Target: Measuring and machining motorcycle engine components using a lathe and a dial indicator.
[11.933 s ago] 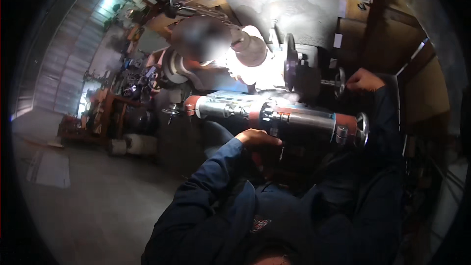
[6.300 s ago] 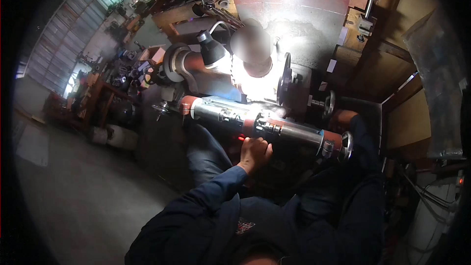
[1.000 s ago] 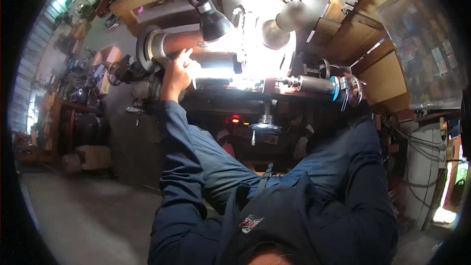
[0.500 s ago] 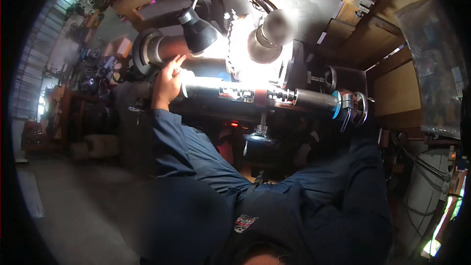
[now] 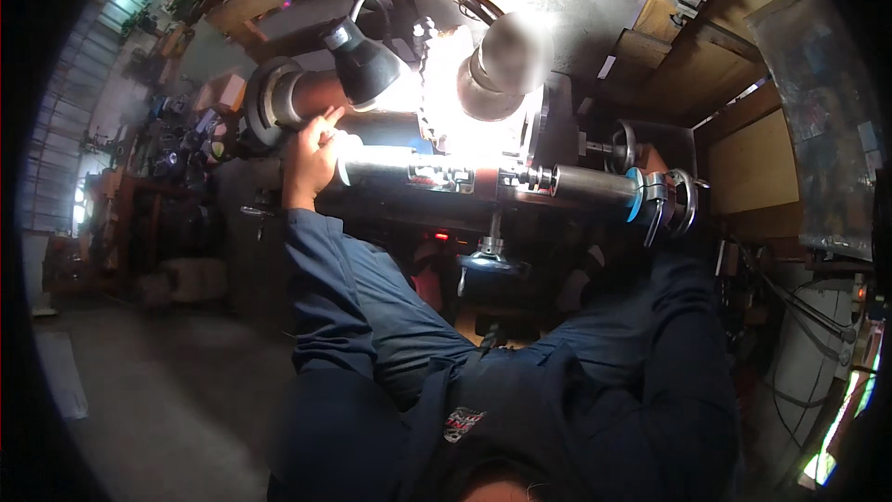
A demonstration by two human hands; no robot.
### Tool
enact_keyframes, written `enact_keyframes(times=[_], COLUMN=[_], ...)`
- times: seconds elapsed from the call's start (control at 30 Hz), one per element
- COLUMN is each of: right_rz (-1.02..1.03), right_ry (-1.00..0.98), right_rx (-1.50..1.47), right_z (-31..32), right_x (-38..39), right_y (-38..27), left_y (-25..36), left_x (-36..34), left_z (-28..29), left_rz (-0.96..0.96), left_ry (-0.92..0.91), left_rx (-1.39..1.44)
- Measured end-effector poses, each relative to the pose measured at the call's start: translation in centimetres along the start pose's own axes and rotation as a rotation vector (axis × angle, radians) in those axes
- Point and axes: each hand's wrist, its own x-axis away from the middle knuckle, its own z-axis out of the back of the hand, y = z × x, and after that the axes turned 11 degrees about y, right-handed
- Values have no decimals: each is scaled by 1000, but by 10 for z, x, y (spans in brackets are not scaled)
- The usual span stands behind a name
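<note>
My left hand (image 5: 311,163) is at the left end of a shiny steel cylinder (image 5: 383,164), curled against its round flange (image 5: 347,160), with a finger or two reaching up past it. The lower fingers are hidden. At the other end, a sliver of my right hand (image 5: 654,160) shows between a blue-edged ring (image 5: 635,194) and a spoked metal handwheel (image 5: 688,202). It looks wrapped round there; most of it is hidden by the metal and shadow. A strongly lit machine head (image 5: 465,102) stands behind the cylinder, its details washed out by glare.
A black lamp (image 5: 364,63) leans over the left side of the machine. A front handwheel (image 5: 492,260) sticks out toward my lap. Behind on the right is another handwheel (image 5: 623,147). Wooden boards (image 5: 762,167) and a hanging plastic sheet (image 5: 822,130) stand at the right.
The machine sits slightly further left and higher in view. More of my right hand shows above the ring at the right end. My left hand stays at the flange.
</note>
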Motion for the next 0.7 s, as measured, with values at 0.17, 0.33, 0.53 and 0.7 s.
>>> enact_keyframes(times=[0.17, 0.33, 0.53, 0.7], right_rz=[-185, -378, -519, 62], right_ry=[97, -147, -103, -94], right_rx=[-315, -517, -557, -323], right_z=[21, 55, 3, -4], right_x=[-37, -19, 7, -1], right_y=[-14, 16, 66, -26], left_y=[-14, 6, -2, -10], left_x=[1, 0, -2, 0], left_z=[0, -2, -6, -4], left_rz=[5, 69, 7, 25], left_ry=[23, 7, 50, 55], left_rx=[-9, -5, 13, -2])
